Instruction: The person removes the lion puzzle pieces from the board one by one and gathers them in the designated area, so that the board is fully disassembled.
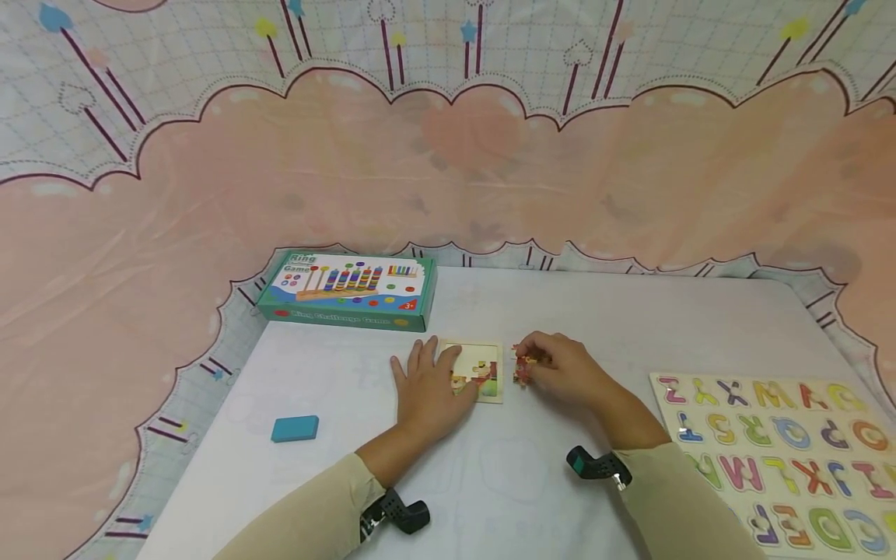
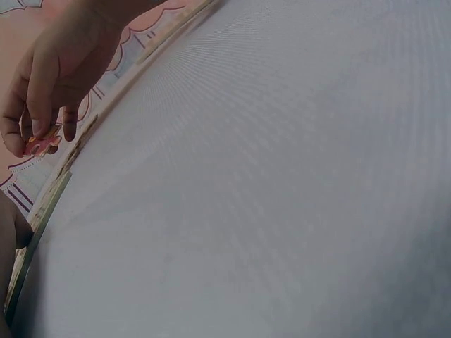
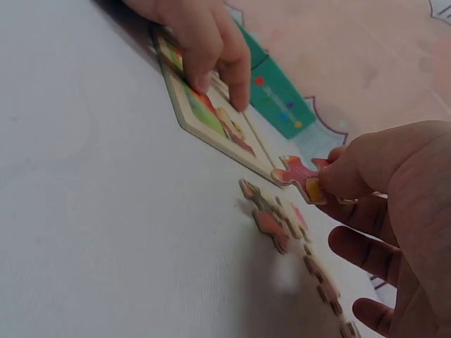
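A small square puzzle board (image 1: 479,352) with a cream frame lies on the white table, with picture pieces fitted along its lower part. My left hand (image 1: 428,397) rests on its left side, fingers spread, covering part of the picture. Just right of the board, my right hand (image 1: 568,373) pinches a red and yellow jigsaw piece (image 3: 299,176) between thumb and forefinger. In the right wrist view, that piece is raised close to a corner of the frame. Several loose jigsaw pieces (image 3: 271,227) lie below it on the table.
A green ring game box (image 1: 350,289) sits at the back left. At the front left is a blue block (image 1: 295,428). A wooden alphabet board (image 1: 759,455) covers the right side of the table, near my right forearm. A patterned cloth (image 1: 448,179) hangs behind.
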The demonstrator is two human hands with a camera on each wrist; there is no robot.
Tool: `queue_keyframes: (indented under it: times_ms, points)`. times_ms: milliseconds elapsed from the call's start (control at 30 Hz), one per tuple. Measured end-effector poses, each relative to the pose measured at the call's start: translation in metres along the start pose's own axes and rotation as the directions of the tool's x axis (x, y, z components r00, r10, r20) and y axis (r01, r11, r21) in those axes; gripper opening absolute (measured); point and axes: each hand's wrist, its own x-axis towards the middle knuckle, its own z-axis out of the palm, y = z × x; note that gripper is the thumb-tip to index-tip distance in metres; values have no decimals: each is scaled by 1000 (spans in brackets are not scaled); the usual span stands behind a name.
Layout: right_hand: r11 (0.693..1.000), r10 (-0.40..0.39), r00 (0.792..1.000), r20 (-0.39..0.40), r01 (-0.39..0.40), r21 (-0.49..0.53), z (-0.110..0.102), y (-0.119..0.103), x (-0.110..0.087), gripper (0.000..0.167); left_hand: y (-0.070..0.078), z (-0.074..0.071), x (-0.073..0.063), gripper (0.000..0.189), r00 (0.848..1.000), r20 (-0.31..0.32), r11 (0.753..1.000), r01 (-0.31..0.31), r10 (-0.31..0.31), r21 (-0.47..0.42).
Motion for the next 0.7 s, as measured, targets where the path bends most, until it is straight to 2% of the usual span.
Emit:
queue_keyframes:
  times_ms: [233, 467, 700]
  points:
    - [999, 13, 1000, -2, -13, -35, -8, 10, -9, 14, -1, 2, 1, 66, 1000, 8, 1000, 5, -5, 1]
    - [997, 23, 1000, 3, -23, -71, -13, 17, -14, 13, -1, 1, 0, 65, 1000, -12, 1000, -9, 9, -8]
    - [995, 42, 999, -8, -43, -93, -14, 18, -16, 13, -1, 0, 0, 66, 1000, 10, 1000, 6, -6, -3]
